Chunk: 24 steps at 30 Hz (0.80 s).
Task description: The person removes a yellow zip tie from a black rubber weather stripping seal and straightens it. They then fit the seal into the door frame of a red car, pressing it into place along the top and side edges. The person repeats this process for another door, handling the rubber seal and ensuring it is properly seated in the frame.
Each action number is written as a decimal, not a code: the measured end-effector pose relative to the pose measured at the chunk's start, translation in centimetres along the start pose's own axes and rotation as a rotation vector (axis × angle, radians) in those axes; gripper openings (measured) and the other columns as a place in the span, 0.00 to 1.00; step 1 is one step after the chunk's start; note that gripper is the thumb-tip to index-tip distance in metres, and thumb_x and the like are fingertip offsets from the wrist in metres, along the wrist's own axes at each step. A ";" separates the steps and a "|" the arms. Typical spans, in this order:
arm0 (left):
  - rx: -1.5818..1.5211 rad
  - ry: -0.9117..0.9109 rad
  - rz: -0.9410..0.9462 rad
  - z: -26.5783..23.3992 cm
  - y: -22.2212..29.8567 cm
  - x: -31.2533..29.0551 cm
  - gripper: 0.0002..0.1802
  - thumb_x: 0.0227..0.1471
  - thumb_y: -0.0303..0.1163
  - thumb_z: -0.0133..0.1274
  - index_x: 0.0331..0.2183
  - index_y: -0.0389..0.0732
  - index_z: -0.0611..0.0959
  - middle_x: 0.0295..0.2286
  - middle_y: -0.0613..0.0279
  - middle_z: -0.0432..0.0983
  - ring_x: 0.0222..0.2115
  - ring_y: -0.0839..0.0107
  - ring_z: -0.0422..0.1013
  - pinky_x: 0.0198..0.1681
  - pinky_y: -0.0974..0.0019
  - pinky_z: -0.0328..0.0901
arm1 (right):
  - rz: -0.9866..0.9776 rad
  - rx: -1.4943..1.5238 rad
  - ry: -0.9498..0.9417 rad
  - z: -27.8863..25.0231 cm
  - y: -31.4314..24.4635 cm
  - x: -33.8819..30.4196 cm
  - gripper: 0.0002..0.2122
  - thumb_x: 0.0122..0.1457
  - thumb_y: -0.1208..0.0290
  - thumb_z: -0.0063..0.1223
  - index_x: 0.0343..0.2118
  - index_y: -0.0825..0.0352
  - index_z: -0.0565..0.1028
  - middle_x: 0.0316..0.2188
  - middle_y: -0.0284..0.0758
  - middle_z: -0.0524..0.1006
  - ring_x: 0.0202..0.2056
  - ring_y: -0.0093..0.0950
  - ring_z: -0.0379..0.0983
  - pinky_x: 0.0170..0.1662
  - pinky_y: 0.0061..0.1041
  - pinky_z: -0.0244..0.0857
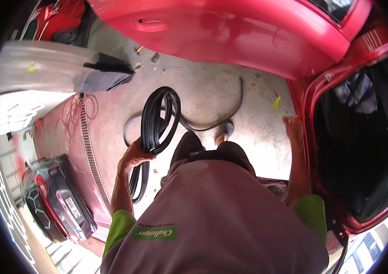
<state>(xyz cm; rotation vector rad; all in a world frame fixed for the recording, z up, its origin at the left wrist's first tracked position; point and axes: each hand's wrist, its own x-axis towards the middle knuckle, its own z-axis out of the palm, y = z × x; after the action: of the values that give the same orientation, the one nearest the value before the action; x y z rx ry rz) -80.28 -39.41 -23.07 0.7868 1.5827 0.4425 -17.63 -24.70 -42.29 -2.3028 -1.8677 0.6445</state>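
Note:
A coil of black rubber seal strip (pixel 145 123), several loops thick, stands up from my left hand (pixel 135 155). The fingers of that hand are closed round its lower end, and more black loops hang below the wrist. On the floor ahead of me, a length of black strip (pixel 217 125) curves away to the right past my shoe (pixel 225 131); whether it joins the coil I cannot tell. My right hand (pixel 293 128) is raised beside the red door frame (pixel 310 105) of the car, its fingers curled together. What they hold, if anything, is too small to make out.
An open red car door (pixel 230 34) spans the far side, and a dark car opening (pixel 363 132) is at my right. To the left are a floor drain grate (pixel 85 128), a thin red hose (pixel 73 114), a dark vehicle (pixel 61 201) and a sheeted panel (pixel 38 68).

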 end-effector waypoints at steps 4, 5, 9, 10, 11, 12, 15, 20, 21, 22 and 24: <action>-0.073 0.075 -0.040 -0.8 -4.3 -3.8 0.31 0.37 0.20 0.73 0.47 0.34 0.80 0.34 0.62 0.81 0.35 0.75 0.76 0.40 0.67 0.73 | 0.148 -0.205 -0.162 6.4 0.0 -4.6 0.32 0.61 0.39 0.46 0.27 0.71 0.83 0.30 0.53 0.81 0.37 0.54 0.80 0.42 0.53 0.71; -0.114 0.110 -0.058 -0.9 -6.7 -4.5 0.30 0.38 0.21 0.73 0.46 0.34 0.80 0.34 0.62 0.81 0.34 0.75 0.76 0.39 0.67 0.73 | 0.242 -0.153 -0.264 7.4 -0.2 -5.4 0.34 0.61 0.38 0.44 0.31 0.72 0.84 0.34 0.54 0.82 0.41 0.54 0.80 0.45 0.51 0.73; -0.323 0.248 -0.054 0.6 -10.3 -7.2 0.28 0.38 0.24 0.73 0.44 0.32 0.81 0.35 0.63 0.81 0.34 0.74 0.75 0.41 0.67 0.71 | 0.506 -0.078 -0.500 12.0 0.4 -8.1 0.33 0.61 0.43 0.41 0.41 0.75 0.81 0.42 0.56 0.81 0.47 0.55 0.78 0.52 0.50 0.70; -0.308 0.263 -0.083 0.4 -10.8 -7.6 0.29 0.39 0.25 0.73 0.45 0.32 0.81 0.36 0.63 0.80 0.35 0.74 0.75 0.42 0.67 0.71 | 0.544 -0.048 -0.566 13.6 1.5 -8.0 0.32 0.61 0.43 0.41 0.42 0.75 0.81 0.43 0.56 0.81 0.47 0.55 0.78 0.52 0.50 0.70; -0.298 0.283 -0.114 0.2 -10.5 -7.9 0.30 0.39 0.28 0.72 0.46 0.31 0.80 0.37 0.62 0.80 0.35 0.74 0.75 0.43 0.67 0.70 | 0.508 -0.066 -0.548 14.7 1.1 -8.2 0.31 0.60 0.45 0.43 0.40 0.75 0.81 0.38 0.55 0.82 0.41 0.52 0.79 0.47 0.48 0.72; -0.334 0.300 -0.111 -0.4 -11.0 -8.0 0.29 0.39 0.28 0.72 0.45 0.31 0.80 0.36 0.63 0.80 0.36 0.74 0.75 0.43 0.67 0.70 | 0.476 -0.082 -0.527 15.2 0.2 -8.2 0.29 0.59 0.46 0.46 0.37 0.75 0.82 0.34 0.53 0.82 0.34 0.50 0.80 0.42 0.46 0.73; -0.447 0.349 -0.103 -2.7 -13.6 -8.0 0.28 0.40 0.28 0.72 0.44 0.31 0.80 0.34 0.64 0.80 0.36 0.75 0.75 0.43 0.68 0.70 | 0.142 -0.160 -0.507 16.3 -4.1 -7.0 0.23 0.55 0.51 0.52 0.29 0.73 0.83 0.27 0.50 0.82 0.27 0.46 0.81 0.36 0.45 0.74; -0.422 0.339 -0.114 -11.1 -17.9 -5.8 0.29 0.39 0.27 0.72 0.45 0.33 0.79 0.37 0.65 0.79 0.37 0.76 0.74 0.42 0.68 0.70 | -0.112 -0.266 -0.458 17.1 -18.5 -2.1 0.15 0.46 0.58 0.60 0.21 0.69 0.81 0.24 0.47 0.81 0.31 0.48 0.80 0.38 0.47 0.73; -0.451 0.362 -0.080 -12.7 -18.7 -5.0 0.28 0.39 0.27 0.72 0.44 0.33 0.80 0.37 0.65 0.79 0.37 0.76 0.74 0.42 0.68 0.70 | -0.118 -0.216 -0.436 17.4 -21.9 -0.9 0.14 0.45 0.60 0.61 0.27 0.68 0.81 0.27 0.47 0.82 0.34 0.48 0.80 0.39 0.46 0.73; -0.478 0.381 -0.050 -14.7 -19.5 -4.5 0.28 0.38 0.26 0.72 0.44 0.34 0.80 0.37 0.66 0.79 0.36 0.76 0.74 0.42 0.67 0.70 | -0.121 -0.166 -0.416 17.7 -25.2 0.0 0.15 0.44 0.62 0.62 0.33 0.68 0.81 0.30 0.47 0.82 0.36 0.48 0.80 0.41 0.45 0.72; -0.443 0.393 -0.025 -19.5 -20.3 -2.5 0.28 0.38 0.25 0.72 0.44 0.36 0.80 0.36 0.67 0.79 0.35 0.76 0.74 0.41 0.68 0.70 | -0.067 -0.148 -0.409 18.7 -32.7 1.1 0.18 0.48 0.63 0.61 0.41 0.67 0.78 0.38 0.47 0.82 0.42 0.49 0.79 0.45 0.45 0.72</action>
<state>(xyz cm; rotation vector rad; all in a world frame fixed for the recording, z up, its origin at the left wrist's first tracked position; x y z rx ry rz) -103.94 -52.22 -31.74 0.3506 1.7606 0.9355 -54.43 -19.20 -48.29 -2.3183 -2.2204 1.0701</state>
